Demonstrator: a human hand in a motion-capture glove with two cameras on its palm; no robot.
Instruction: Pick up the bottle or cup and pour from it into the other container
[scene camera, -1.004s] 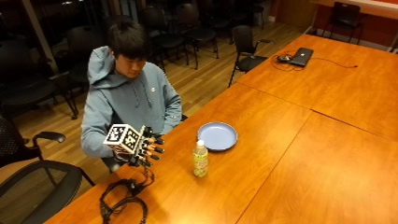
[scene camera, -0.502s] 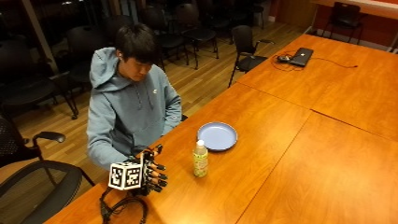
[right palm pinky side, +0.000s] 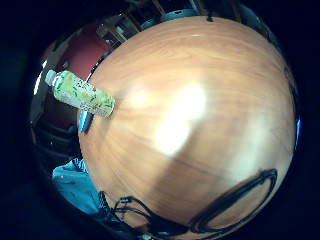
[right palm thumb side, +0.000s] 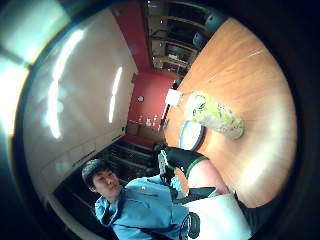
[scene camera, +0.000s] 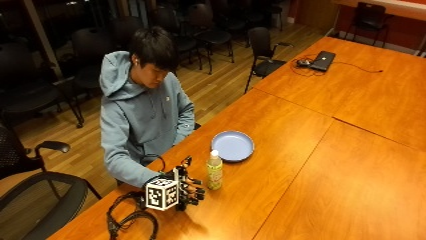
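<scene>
A small bottle (scene camera: 214, 171) with a green label and white cap stands upright on the wooden table (scene camera: 293, 165), just in front of a pale blue plate (scene camera: 233, 146). My gloved right hand (scene camera: 188, 189) hovers low over the table beside the bottle, on the side away from the plate. Its fingers reach toward the bottle without touching it, and it holds nothing. The little finger side palm view shows the bottle (right palm pinky side: 82, 95) a short way off across bare wood. In the thumb side palm view the bottle (right palm thumb side: 212, 115) stands by the plate (right palm thumb side: 191, 135), with a gloved finger (right palm thumb side: 182, 159) near.
Coiled black cables (scene camera: 133, 222) lie on the table near its front edge, behind my hand. A laptop (scene camera: 324, 60) sits at the far end. Black chairs (scene camera: 40, 185) stand beside the seated person (scene camera: 143, 110).
My hand has come down from chest height to just above the table and moved sideways toward the bottle. Bottle and plate have stayed put.
</scene>
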